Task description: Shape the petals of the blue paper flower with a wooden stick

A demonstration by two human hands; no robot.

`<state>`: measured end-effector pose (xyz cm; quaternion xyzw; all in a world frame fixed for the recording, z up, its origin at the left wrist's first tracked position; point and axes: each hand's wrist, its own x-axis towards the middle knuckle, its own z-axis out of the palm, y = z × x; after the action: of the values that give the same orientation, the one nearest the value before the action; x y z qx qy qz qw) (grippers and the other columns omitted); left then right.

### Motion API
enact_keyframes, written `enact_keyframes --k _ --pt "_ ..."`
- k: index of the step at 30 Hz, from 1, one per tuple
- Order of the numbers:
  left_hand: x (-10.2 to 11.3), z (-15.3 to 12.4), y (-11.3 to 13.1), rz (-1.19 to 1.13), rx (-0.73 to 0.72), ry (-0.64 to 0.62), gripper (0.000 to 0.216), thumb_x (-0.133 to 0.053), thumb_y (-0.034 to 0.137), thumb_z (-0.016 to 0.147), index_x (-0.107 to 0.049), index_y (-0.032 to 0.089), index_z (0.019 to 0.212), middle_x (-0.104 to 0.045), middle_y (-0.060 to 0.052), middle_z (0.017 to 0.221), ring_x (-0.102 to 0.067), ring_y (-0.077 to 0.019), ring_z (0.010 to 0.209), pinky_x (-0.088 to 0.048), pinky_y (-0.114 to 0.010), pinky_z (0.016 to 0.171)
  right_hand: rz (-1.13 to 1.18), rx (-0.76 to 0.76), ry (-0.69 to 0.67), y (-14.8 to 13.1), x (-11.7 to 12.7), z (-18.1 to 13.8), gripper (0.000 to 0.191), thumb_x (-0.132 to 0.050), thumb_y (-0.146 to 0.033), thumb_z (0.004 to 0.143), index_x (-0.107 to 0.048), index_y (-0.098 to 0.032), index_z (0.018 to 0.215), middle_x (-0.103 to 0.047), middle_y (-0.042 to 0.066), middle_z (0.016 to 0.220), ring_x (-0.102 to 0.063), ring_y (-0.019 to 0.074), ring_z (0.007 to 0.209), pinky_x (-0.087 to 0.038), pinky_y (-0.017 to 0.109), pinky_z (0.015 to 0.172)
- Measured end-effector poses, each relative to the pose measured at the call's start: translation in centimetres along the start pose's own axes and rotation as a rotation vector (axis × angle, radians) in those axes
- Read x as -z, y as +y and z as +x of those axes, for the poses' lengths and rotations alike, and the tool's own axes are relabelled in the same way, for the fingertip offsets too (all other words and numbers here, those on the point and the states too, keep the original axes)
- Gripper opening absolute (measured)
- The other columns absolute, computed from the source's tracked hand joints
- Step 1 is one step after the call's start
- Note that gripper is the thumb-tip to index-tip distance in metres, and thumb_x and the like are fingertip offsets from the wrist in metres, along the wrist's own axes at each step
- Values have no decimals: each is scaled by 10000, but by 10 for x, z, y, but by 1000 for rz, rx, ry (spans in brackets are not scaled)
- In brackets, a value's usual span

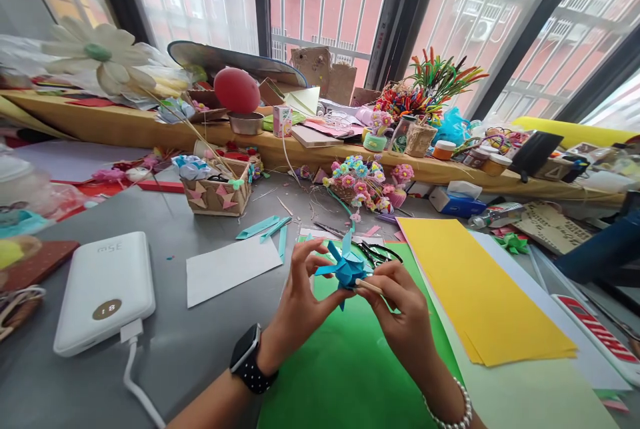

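Observation:
A blue folded-paper flower point(349, 269) with pointed petals is held up between both hands, above a green sheet point(350, 362). My left hand point(310, 289) grips it from the left, thumb beneath it and fingers curled behind. In my right hand point(403, 302) a thin pale wooden stick point(369, 287) is pinched, its tip against the flower's right side; whether the tip goes inside I cannot make out. Just behind the flower lie black-handled scissors point(383, 253). To the left are folded light-blue paper strips point(263, 227) and a white paper piece point(233, 271).
A white power bank point(107, 292) with a cable lies at left. Yellow paper sheets point(490, 289) are stacked at right. Farther back stand a cardboard box point(217, 194), crocheted flowers point(361, 182) and a blue tissue box point(456, 202), below a cluttered window ledge.

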<state>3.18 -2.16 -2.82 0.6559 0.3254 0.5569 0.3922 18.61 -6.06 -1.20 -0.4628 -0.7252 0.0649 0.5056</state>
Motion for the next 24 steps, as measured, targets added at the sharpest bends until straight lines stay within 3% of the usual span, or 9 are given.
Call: enact_keyframes --k 3,7,15,24 --pt "3 0 2 127 -73 -77 469 -673 186 695 -475 301 1104 -420 -43 1105 -507 -201 989 -492 -317 789 -15 1 2 0 0 -1 149 -525 -123 809 -655 -196 812 -503 16 719 -519 125 619 -442 223 503" --pt "5 2 7 176 -6 -142 409 -663 234 701 -545 287 1089 -468 -46 1057 -518 -206 961 -498 -317 788 -50 5 -9 0 -1 -3 189 -486 -149 833 -668 -198 825 -498 26 729 -531 128 608 -452 231 494" --pt "14 12 8 282 59 -358 422 -655 307 705 -564 255 1114 -581 -52 970 -565 -205 851 -475 -309 764 -143 70 -70 0 -4 -6 221 -457 -110 829 -666 -181 825 -489 37 762 -511 117 574 -435 230 480" --pt "14 9 4 169 189 -421 407 -617 213 698 -541 249 1097 -578 -28 969 -611 -179 795 -490 -282 727 -261 130 -2 1 -9 -10 198 -454 -134 829 -644 -177 792 -478 37 761 -472 103 527 -427 233 462"
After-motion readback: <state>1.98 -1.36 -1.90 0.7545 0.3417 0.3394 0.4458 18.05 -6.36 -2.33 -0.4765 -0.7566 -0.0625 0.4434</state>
